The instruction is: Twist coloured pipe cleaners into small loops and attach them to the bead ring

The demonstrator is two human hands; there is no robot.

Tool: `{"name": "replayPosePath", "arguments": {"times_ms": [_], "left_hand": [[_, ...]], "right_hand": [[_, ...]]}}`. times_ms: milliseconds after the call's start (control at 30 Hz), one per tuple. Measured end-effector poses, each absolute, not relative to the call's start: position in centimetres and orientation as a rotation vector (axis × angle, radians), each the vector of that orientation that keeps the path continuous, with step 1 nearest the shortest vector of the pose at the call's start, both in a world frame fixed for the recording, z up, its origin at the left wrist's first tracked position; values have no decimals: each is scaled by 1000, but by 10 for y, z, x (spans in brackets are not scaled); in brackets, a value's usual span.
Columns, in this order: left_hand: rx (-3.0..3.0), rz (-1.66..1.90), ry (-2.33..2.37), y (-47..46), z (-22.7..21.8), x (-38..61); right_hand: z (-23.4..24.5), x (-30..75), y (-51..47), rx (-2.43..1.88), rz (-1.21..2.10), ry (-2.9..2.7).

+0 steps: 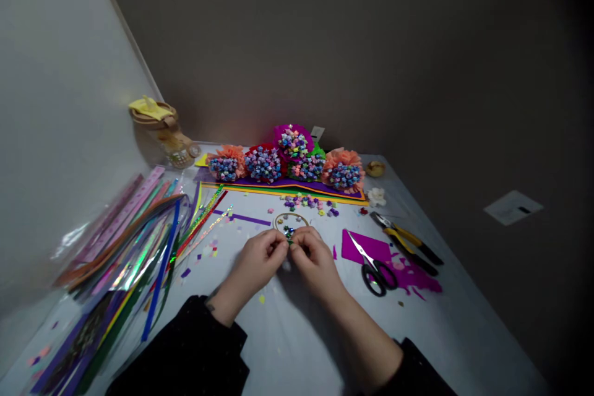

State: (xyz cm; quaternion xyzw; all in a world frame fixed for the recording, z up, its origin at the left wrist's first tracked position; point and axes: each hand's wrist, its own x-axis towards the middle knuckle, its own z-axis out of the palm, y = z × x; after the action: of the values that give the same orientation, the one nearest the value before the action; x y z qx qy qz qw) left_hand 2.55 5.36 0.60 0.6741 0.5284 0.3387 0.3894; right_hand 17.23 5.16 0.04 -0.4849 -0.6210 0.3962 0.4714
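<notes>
Here, left hand [260, 256] and right hand [317, 261], both in a pinch on, apparently, a green strip [291, 243].

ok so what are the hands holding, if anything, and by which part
Seemingly a small green piece, pinched by the left hand and the right hand; its gripped part is too covered to tell.

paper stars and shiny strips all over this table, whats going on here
A person's left hand and right hand meet, fingertips together, at what looks like a tiny green piece. Just beyond, small stars show inside a gold-coloured ring. Loose folded stars lie before star-filled bouquets. Coloured strips lie left; scissors and pliers lie right.
</notes>
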Motion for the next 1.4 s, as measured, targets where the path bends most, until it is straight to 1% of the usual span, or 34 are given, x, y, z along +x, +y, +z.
{"name": "replayPosePath", "arguments": {"times_ms": [200, 400, 467, 1033, 1133, 1400], "left_hand": [[1634, 934, 1322, 54, 8, 26], [1623, 1014, 1291, 53, 11, 28], [1603, 1039, 1275, 53, 11, 30], [1344, 982, 1258, 56, 12, 30], [1319, 998, 1281, 57, 9, 30], [1140, 1013, 1263, 55, 7, 33]], "right_hand": [[-2, 172, 51, -1198, 926, -1514], [2, 174, 48, -1334, 601, -1491], [3, 174, 46, -1340, 560, -1511], [3, 172, 48, -1241, 829, -1494], [2, 171, 47, -1234, 773, -1529], [-1, 170, 43, -1187, 476, -1645]]}}
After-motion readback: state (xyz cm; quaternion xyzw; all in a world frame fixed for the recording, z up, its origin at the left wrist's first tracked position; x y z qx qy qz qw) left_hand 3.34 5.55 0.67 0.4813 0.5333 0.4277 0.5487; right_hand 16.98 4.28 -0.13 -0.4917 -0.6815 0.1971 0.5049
